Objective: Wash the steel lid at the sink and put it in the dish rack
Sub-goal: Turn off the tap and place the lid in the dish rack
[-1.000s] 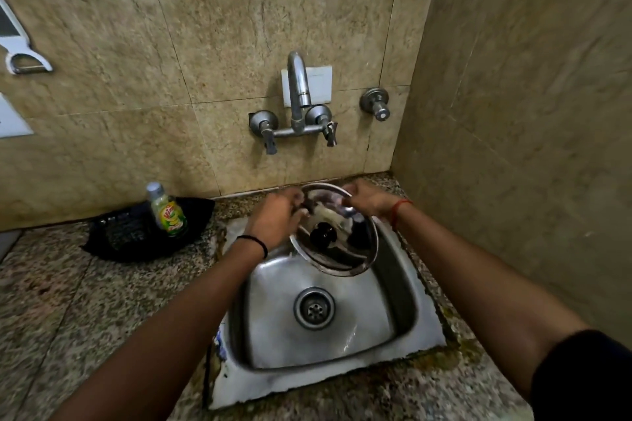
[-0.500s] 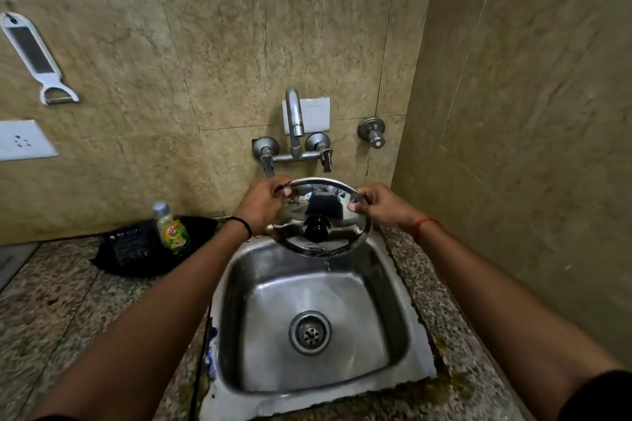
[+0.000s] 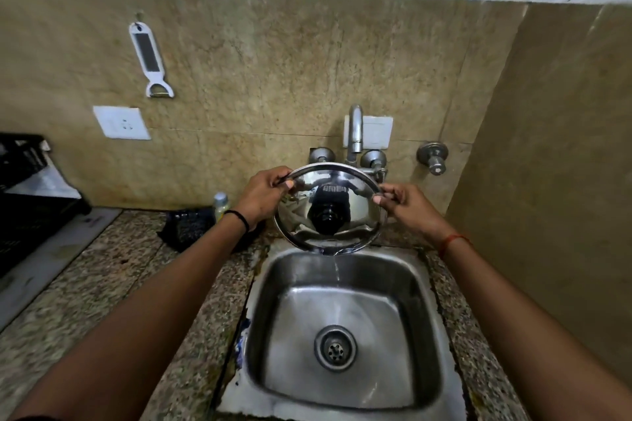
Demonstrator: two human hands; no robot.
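I have two hands on one steel lid (image 3: pixel 330 208). My left hand (image 3: pixel 263 193) has its grip clamped on the rim at the upper left, thumb over the front face and fingers behind; my right hand (image 3: pixel 407 205) pinches the rim at the right edge in the same way. The lid is held up in the air above the back edge of the sink (image 3: pixel 345 335), just below the tap spout (image 3: pixel 355 128). It stands nearly upright, tilted back a little, its domed outer face and single black knob (image 3: pixel 329 214) pointing toward me; being round, it has no long axis. A thin thread of water (image 3: pixel 337 267) falls from its lowest edge into the basin.

Outward: one drain (image 3: pixel 336 348) in the sink, two tap handles behind the lid and one separate valve (image 3: pixel 432 157) on the wall to the right. On the counter (image 3: pixel 113 270) to the left stands one bottle (image 3: pixel 220 203) beside a dark cloth-like heap (image 3: pixel 186 227); the bottle's label is hidden, so I read nothing. One white peeler (image 3: pixel 148 60) hangs on the wall above one white socket plate (image 3: pixel 121 122). At the far left is a black crate-like thing (image 3: pixel 27 202), possibly the dish rack.
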